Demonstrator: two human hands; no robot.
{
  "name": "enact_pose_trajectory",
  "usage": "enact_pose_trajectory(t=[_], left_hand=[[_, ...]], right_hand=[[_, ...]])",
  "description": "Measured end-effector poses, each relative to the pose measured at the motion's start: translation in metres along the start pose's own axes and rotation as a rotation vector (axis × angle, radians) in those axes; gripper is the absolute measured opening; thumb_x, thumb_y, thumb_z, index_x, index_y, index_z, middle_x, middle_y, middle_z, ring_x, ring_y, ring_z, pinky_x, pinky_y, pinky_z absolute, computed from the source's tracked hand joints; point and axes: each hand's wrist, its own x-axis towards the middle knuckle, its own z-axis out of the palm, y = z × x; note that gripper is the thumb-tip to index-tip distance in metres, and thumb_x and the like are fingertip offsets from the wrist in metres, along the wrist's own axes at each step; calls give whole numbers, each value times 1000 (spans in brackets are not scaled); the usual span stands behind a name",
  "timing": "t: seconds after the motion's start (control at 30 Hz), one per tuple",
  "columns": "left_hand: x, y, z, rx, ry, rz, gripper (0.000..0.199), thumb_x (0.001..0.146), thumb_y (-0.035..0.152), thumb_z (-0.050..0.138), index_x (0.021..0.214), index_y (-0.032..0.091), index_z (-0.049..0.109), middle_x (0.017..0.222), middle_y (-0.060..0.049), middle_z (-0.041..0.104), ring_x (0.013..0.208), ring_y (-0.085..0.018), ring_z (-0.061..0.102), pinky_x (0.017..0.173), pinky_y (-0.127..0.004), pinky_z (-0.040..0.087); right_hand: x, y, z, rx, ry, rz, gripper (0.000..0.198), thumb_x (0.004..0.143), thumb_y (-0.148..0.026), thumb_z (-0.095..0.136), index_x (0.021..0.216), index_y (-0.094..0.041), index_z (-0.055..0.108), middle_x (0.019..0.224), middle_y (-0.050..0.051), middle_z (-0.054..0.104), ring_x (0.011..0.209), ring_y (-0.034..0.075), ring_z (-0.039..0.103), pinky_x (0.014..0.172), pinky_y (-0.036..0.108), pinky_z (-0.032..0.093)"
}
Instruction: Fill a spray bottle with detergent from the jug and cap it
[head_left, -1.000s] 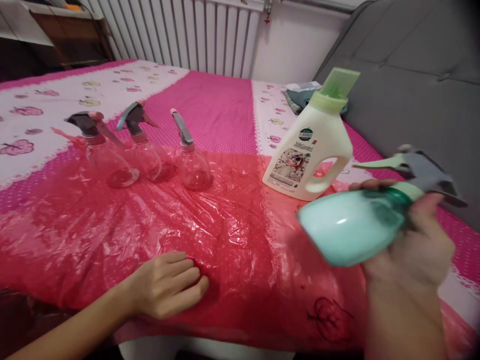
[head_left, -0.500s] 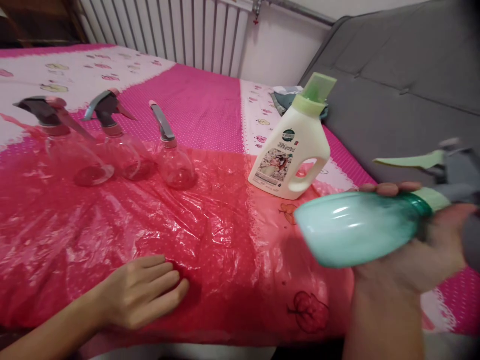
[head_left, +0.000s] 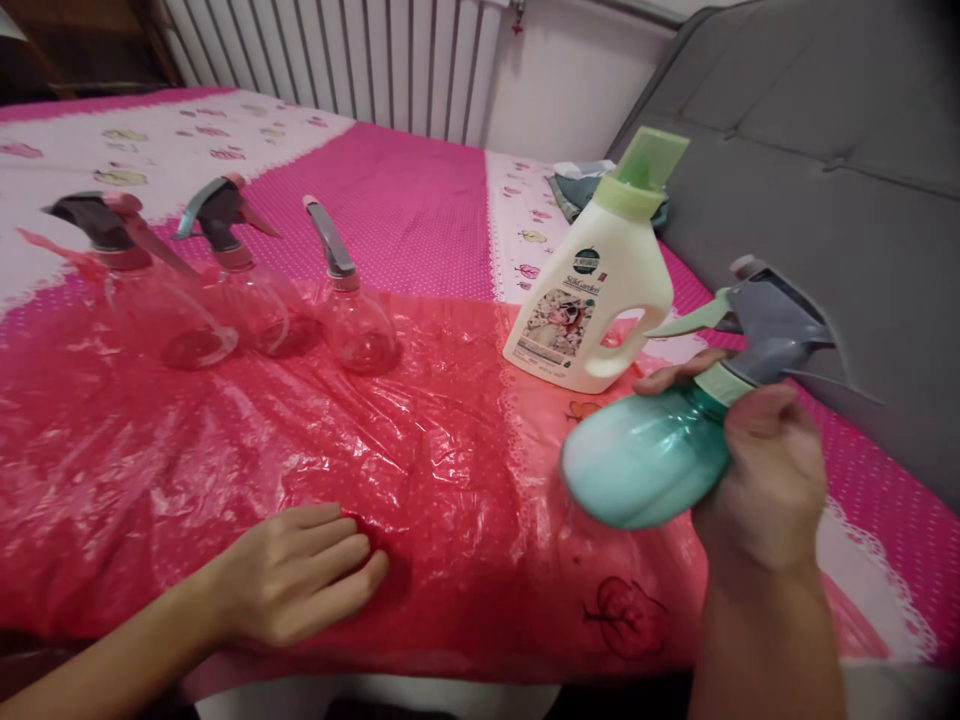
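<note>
Held tilted in my right hand (head_left: 776, 470) is a teal spray bottle (head_left: 645, 462) with pale, foamy-looking liquid inside, a light green collar and a grey trigger head. My fingers wrap its neck and upper body; its base points left, above the sheet. My left hand (head_left: 307, 570) rests on the red plastic sheet (head_left: 420, 440), fingers curled together and holding nothing visible. A cream detergent jug (head_left: 600, 290) with a green cap stands just beyond the spray bottle. Three clear pinkish spray bottles, the nearest to the middle (head_left: 360, 325) among them, stand on the sheet at left.
Under the sheet lies a pink and white patterned bedspread (head_left: 390, 200). A white radiator (head_left: 337, 70) lines the back wall. The grey padded headboard (head_left: 810, 130) rises at right. Folded cloth (head_left: 574, 190) sits behind the jug.
My right hand has swung the teal spray bottle from nearly horizontal to more upright and brought its head leftward. My left hand keeps its place on the sheet. The view has shifted slightly.
</note>
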Motion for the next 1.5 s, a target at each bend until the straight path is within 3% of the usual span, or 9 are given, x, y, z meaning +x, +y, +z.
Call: enact_pose_trajectory(t=[0.43,0.5,0.63,0.8,0.97,1.13,1.27,1.4,1.5], left_hand=[[-1,0,0,10,-33,10,33,104,2,41,95,16,70,70,-3,65,60,-18,59,58,-34,42],[-1,0,0,20,-26,11,35,104,2,39,94,16,70,69,-2,65,60,-18,59,57,-34,43],[0,1,-1,21,-37,5,35,104,3,40,95,18,70,69,-2,65,60,-18,59,58,-34,44],[-1,0,-1,3,-6,1,33,103,2,42,95,15,71,69,-3,64,60,-19,59,58,-34,43],[0,0,-2,12,-13,11,33,103,1,41,94,14,70,69,-3,65,59,-18,59,58,-34,43],[-1,1,-4,18,-14,5,31,104,2,42,95,14,68,70,-3,67,61,-19,62,58,-34,45],[-1,2,-2,7,-28,-2,29,103,2,43,97,15,68,68,-1,64,58,-18,60,57,-34,45],[3,2,-1,28,-13,-4,34,104,3,39,94,18,68,64,0,62,55,-17,57,54,-32,45],[8,0,-4,19,-25,9,35,104,3,37,94,17,67,63,1,63,53,-16,57,52,-31,45]], right_hand=[[-2,4,-7,-36,-163,-59,27,105,-49,61,99,-25,72,97,7,76,106,26,73,99,46,57],[-2,5,-8,-1,-175,-17,28,103,-52,63,102,-25,71,96,6,76,107,26,73,101,46,57],[-5,4,-3,276,-286,212,38,99,-63,64,100,-26,70,84,2,70,96,24,75,92,42,62],[-15,1,17,189,-136,131,30,99,-56,69,102,-26,70,88,2,69,88,21,70,86,38,61],[-22,-8,29,270,-93,90,32,98,-57,68,97,-25,70,82,0,67,83,20,69,83,36,61],[-19,-18,21,341,-163,175,36,100,-59,65,98,-24,68,80,1,68,84,19,70,83,33,61],[-16,-10,13,372,-371,318,40,100,-63,60,96,-24,67,70,-1,60,68,19,64,73,35,61],[-18,-1,14,235,-315,301,31,98,-57,68,103,-26,68,85,3,68,81,21,68,79,38,62],[-22,-5,21,333,-469,395,39,99,-65,60,99,-26,67,74,2,66,73,23,69,73,41,63]])
